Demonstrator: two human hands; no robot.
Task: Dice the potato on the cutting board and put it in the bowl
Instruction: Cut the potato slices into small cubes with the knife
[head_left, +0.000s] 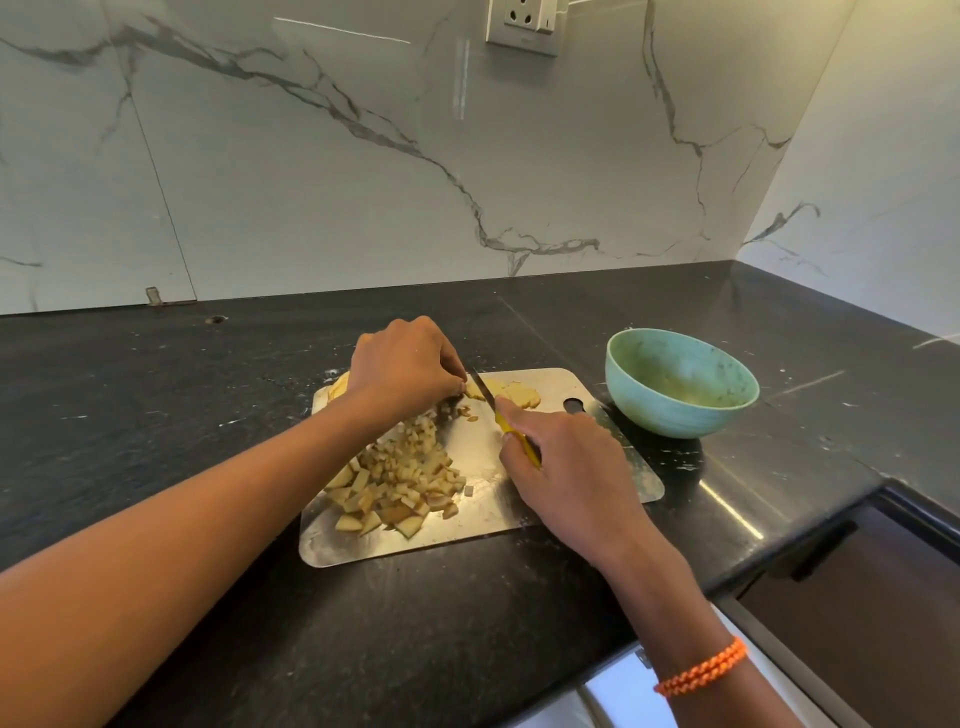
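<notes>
Potato, part diced: pale uncut slices (511, 393) lie flat at the far end of my steel cutting board (613, 467), and a second stack of slices (336, 387) shows at the far left edge, mostly hidden behind my left hand. Diced pieces (400, 478): a loose heap of small cubes, some with skin on, spread down the left half of the board toward me, with one stray cube just beside the heap on bare metal. Knife (488, 397): dark blade, yellow handle, its tip resting across the near edge of the slices. Right hand (566, 467): fingers curled around the handle, forefinger laid forward toward the blade. Left hand (402, 366): fingertips bunched and pressed down on the potato just left of the blade, steadying it. Bowl (680, 382): pale green, standing on the bench (182, 415) just beyond the board's right corner, near its hanging hole; no potato in it, only a smear on the inside. Progress, as I judge it: well over half the dicing looks done, the remaining slices want cutting down, and the whole transfer to the bowl is not yet begun. Surroundings: black stone bench, marble-veined wall behind, orange braided band (701, 667) on my right wrist.
</notes>
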